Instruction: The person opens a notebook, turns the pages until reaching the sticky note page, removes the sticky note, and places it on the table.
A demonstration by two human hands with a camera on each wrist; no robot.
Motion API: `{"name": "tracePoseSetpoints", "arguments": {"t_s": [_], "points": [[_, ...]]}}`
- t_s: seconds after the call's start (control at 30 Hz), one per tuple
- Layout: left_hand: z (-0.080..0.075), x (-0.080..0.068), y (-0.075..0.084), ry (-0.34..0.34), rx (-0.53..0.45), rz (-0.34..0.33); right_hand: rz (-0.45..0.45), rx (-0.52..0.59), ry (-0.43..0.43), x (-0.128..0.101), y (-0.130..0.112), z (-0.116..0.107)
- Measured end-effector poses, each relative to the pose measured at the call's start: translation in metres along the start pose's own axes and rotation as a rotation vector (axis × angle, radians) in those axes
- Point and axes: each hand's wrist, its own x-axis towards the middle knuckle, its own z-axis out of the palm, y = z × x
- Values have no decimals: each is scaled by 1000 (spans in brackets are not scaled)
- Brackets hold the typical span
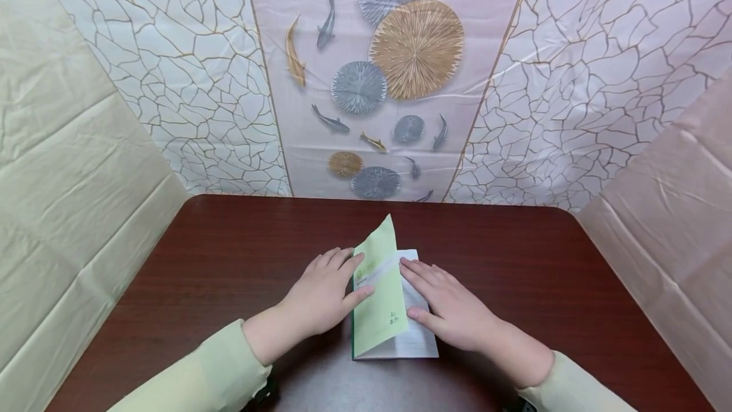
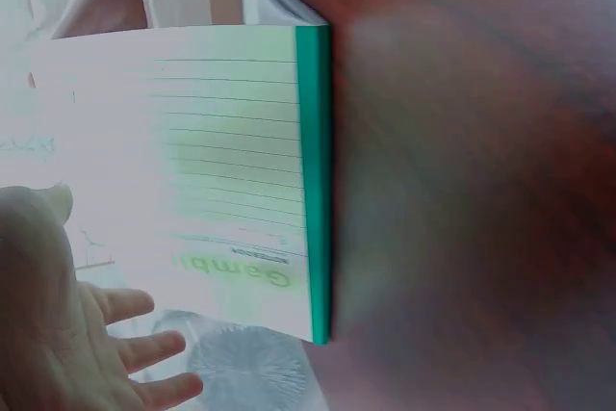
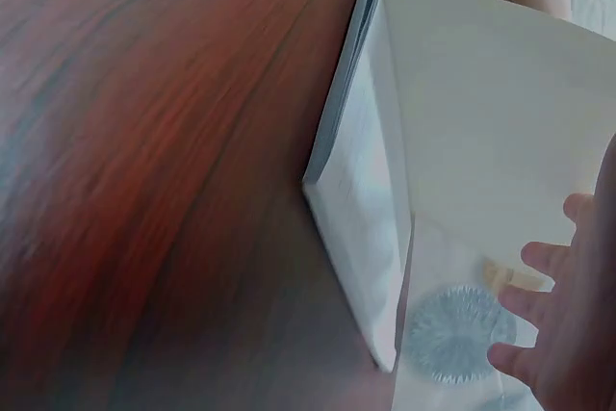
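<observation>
Left hand [image 1: 323, 289] and right hand [image 1: 452, 305], apart with fingers outstretched and gripping nothing, flank a half-open notebook [image 1: 422, 343] on the table [image 1: 229, 259], its raised pale-green cover [image 1: 380, 315] liable to crease or flop if nudged unevenly.

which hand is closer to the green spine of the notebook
Left. In the head view, the left hand is at the green spine, partly over the light green cover; the right hand is on the opposite side, by the white pages.
</observation>
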Motion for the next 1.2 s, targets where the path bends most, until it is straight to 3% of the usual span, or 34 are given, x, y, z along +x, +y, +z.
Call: {"name": "tracePoseSetpoints", "arguments": {"t_s": [0.17,0.43,0.97,1.2], "points": [[-9,6,5,69,13,11,-53,-12,18,11,-8,2],[-21,12,11,89,-1,-6,-110,-34,29,23,-16,7],[-29,11,10,84,-13,-7,-77,-34,-5,26,-16,11],[-35,4,2,82,-20,-34,-2,-80,-109,9,2,21]]}}
